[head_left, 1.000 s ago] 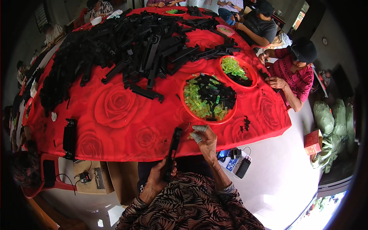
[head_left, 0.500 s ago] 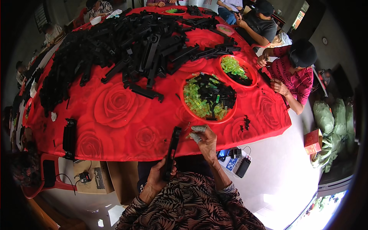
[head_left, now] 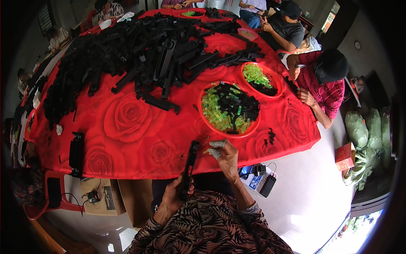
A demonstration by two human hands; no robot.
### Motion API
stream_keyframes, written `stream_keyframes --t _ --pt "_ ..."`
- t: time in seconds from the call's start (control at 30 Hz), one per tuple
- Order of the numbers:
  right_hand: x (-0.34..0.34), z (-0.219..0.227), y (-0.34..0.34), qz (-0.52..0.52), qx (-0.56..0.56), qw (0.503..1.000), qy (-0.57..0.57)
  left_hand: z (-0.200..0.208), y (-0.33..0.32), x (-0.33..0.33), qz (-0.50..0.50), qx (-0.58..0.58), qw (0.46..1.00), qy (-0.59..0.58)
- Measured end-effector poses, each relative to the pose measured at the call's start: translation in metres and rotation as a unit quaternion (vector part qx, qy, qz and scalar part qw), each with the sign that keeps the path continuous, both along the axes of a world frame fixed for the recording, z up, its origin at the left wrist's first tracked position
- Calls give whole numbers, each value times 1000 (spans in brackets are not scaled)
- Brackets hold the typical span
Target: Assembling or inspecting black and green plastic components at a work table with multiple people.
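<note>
A long, narrow black plastic part stands nearly upright in my left hand, the fingers wrapped round its lower end near the table's front edge. My right hand is over the edge to the right of it, with grey wrapping on two fingers. Those fingertips are pinched together; a tiny yellowish bit shows at them, too small to name. Beyond this hand sits an orange-red bowl of small green translucent pieces and small black pieces.
A large heap of black plastic parts covers the far left of the red rose-patterned tablecloth. More black parts stand at the front left. A second bowl is near a co-worker at the right. Small black scraps lie nearby.
My right hand has shifted very slightly, its fingertips staying near the black part. My left hand keeps its hold. At the right, the co-worker's head and upper hand have moved a little lower.
</note>
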State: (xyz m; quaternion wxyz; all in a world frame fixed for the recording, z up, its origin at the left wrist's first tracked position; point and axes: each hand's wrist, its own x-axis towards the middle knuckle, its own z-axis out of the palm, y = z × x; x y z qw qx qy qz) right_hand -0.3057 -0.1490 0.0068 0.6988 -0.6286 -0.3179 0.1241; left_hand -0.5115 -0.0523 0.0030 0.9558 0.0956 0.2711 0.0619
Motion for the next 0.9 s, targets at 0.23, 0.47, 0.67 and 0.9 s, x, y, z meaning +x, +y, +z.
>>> stream_keyframes --t 0.23,0.47,0.67,0.9 --pt "0 2 0 0 -8 1000 9 -3 0 0 2 -3 1000 10" --pt "1 -1 0 6 8 1000 20 -7 1 -2 -4 -2 1000 -8" --pt "-1 1 0 4 14 1000 27 -7 1 -2 -1 1 1000 -6" --pt "0 2 0 5 5 1000 24 -11 1 -2 -3 -7 1000 -11"
